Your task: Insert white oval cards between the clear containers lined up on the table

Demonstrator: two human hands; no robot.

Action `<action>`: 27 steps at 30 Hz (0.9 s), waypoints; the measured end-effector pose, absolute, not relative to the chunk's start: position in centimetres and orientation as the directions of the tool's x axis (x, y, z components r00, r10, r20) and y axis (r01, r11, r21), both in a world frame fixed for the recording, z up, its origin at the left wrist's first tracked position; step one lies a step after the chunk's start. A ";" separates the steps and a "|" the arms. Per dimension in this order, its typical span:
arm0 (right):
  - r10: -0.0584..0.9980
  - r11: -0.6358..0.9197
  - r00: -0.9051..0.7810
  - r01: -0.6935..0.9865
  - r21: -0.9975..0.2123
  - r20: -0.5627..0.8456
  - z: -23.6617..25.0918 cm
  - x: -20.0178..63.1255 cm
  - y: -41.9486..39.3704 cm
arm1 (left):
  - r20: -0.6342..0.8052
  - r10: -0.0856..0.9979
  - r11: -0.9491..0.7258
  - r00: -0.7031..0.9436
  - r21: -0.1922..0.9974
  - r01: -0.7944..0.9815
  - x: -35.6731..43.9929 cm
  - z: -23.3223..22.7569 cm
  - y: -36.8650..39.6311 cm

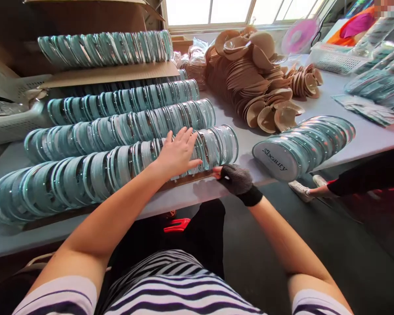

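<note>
A long row of clear round plastic cases with teal rims [118, 170] stands on edge along the front of the table. My left hand [178, 153] lies on top of this row, bare, its fingers spread and resting on the cases. Under the row runs a thin brown cardboard sheet [188, 180]. My right hand [234, 178], in a dark fingerless glove, is at the sheet's right end, fingertips closed on its edge just below the last cases. The palm side of the right hand is partly hidden.
More rows of cases [124, 116] stand behind, one on a cardboard shelf [118, 73]. Beige cup-shaped pads [249, 81] are heaped at the back. A shorter stack of printed cases [302, 146] lies to the right. A white basket [338, 59], pink fan [300, 35] and another person's leg [351, 175] are further right.
</note>
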State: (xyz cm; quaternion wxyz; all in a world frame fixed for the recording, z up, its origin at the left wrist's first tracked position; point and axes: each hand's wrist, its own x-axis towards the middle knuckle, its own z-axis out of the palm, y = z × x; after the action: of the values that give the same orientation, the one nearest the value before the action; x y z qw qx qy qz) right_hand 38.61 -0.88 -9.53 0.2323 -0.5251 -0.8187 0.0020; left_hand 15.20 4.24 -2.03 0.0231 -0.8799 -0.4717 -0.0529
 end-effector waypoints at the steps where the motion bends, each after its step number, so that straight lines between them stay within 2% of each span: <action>1: 0.848 0.428 -0.284 0.865 -0.261 0.448 -7.9 39.3 0.1 | 0.118 0.820 -0.566 0.561 0.011 0.825 15.9 -1.8 4.4; 3: 0.839 0.328 -0.162 0.913 -0.244 0.519 -4.3 40.4 3.3 | 0.126 0.797 -0.597 0.591 0.020 0.802 17.4 -1.5 5.0; 4: 0.861 0.283 -0.157 0.938 -0.200 0.483 -2.7 40.7 5.3 | 0.122 0.788 -0.611 0.604 0.023 0.792 18.3 -1.4 5.3; 5: 0.898 0.243 -0.168 0.960 -0.141 0.406 -1.2 40.7 7.5 | 0.116 0.780 -0.622 0.615 0.023 0.783 19.0 -1.4 5.6; 7: 0.971 0.208 -0.208 0.978 0.008 0.118 0.9 39.9 11.8 | 0.120 0.766 -0.638 0.632 0.012 0.770 20.2 -1.8 6.1; 9: 0.946 0.294 -0.276 0.952 0.087 -0.169 2.1 38.4 15.1 | 0.152 0.748 -0.653 0.646 -0.007 0.757 20.7 -2.4 6.3; 11: 0.866 0.406 -0.358 0.911 0.075 -0.349 2.7 36.8 17.1 | 0.192 0.733 -0.661 0.652 -0.024 0.750 20.7 -3.0 6.3; 14: 0.794 0.459 -0.395 0.888 0.030 -0.461 3.0 35.3 18.6 | 0.231 0.723 -0.664 0.651 -0.028 0.747 20.4 -3.7 6.3; 20: 0.787 0.452 -0.403 0.892 -0.010 -0.467 2.8 35.3 18.9 | 0.228 0.727 -0.664 0.648 -0.008 0.748 20.2 -3.8 6.2; 24: 0.846 0.460 -0.428 0.887 0.029 -0.319 3.2 36.2 17.5 | 0.187 0.743 -0.654 0.642 -0.001 0.757 20.4 -3.3 6.2; 27: 0.861 0.495 -0.488 0.869 0.012 -0.143 3.4 38.2 14.7 | 0.180 0.754 -0.645 0.631 0.022 0.764 20.5 -3.2 6.3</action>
State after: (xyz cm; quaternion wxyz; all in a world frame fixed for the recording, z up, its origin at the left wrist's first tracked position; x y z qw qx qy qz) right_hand 38.16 14.75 3.40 -0.0649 -0.5016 -0.8621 0.0310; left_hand 20.55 6.29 -3.20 0.0283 -0.9027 -0.4204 -0.0867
